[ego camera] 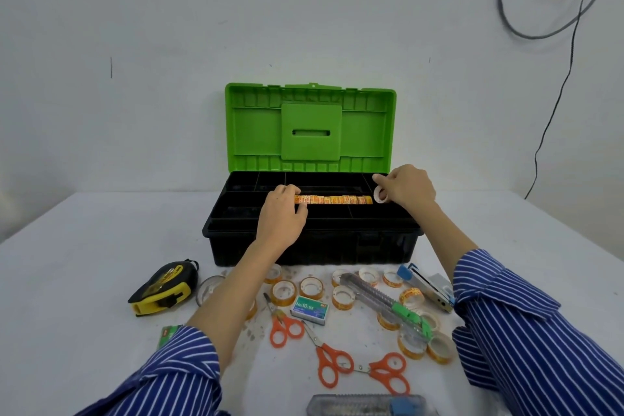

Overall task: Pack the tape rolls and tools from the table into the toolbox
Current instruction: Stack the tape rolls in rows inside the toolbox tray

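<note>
Two hands reach into the toolbox [310, 246] on a white table [67, 263] against a bare wall: right hand [410, 187] pinches a tape roll [381, 194]; left hand [282, 213], fingers curled, presses the packed row of rolls [334, 200].

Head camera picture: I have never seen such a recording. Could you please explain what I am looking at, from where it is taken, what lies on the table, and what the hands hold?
There is no machine here. A person wears a camera on the head, so you look forward and down at their own two arms in striped sleeves.

On the white table stands a toolbox with its green lid open. In its tray lies a row of tape rolls. The left hand rests at the row's left end; the right hand pinches a single tape roll at its right end.

Not yet packed, in front of the box: loose tape rolls, orange scissors, a staples box, a utility knife and a yellow tape measure.
</note>
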